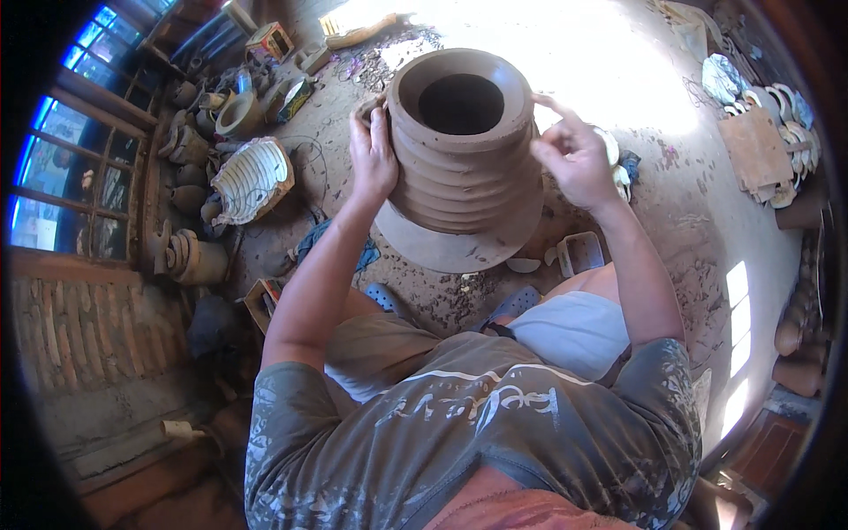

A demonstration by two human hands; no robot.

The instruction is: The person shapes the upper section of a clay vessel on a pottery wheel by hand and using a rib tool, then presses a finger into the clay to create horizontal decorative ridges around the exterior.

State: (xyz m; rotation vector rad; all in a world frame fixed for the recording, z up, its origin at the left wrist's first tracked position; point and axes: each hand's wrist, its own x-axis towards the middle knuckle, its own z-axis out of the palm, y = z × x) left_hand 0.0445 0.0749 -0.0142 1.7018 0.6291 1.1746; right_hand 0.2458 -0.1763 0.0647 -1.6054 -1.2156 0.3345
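Note:
A large brown clay pot (468, 181) with a thick flared rim and ridged sides stands upright on a round, pale wheel plate (442, 252) before my knees. Its dark mouth faces up. Against the upper left wall lies my left hand (374, 161), its fingers pointing up toward the rim; the fingertips look dark with clay and partly hidden. On the opposite side is my right hand (579, 163). Its index finger reaches to the rim, the thumb points at the wall, and the other fingers are loosely curled with nothing visible in them.
Pots and a ribbed pale mould (254, 183) crowd the left wall under the windows. A rectangular plastic tub (581, 253) stands right of the wheel, with a blue cloth (367, 253) to its left. Clay scraps litter the floor. A brown board (755, 152) lies at the right.

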